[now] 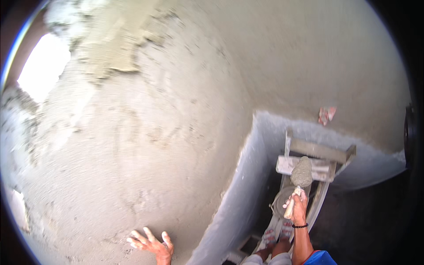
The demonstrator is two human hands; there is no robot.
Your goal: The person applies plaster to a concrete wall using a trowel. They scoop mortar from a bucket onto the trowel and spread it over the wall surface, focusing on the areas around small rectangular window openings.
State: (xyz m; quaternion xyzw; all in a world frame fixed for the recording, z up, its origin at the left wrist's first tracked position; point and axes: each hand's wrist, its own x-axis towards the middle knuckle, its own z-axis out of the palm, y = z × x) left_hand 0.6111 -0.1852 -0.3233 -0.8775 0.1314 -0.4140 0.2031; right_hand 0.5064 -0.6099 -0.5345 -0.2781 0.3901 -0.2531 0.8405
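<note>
My right hand (298, 206) is wrapped round the handle of a trowel (289, 209), held low at the right. A heap of wet grey mortar (302, 171) covers the trowel's blade, which points away from me. My left hand (152, 244) has its fingers spread and holds nothing. It is in front of the plastered wall (145, 168), at the lower middle left; whether it touches the surface I cannot tell. A thicker, rough-edged patch of mortar (112, 44) lies on the upper part of the wall.
Below me is a wooden ladder-like stand (320, 151), with a round bucket (281, 201) beside my right hand. My feet (276, 232) show at the bottom. A bright opening (44, 66) breaks the wall at far left. A red-and-white scrap (326, 115) is on the right-hand wall.
</note>
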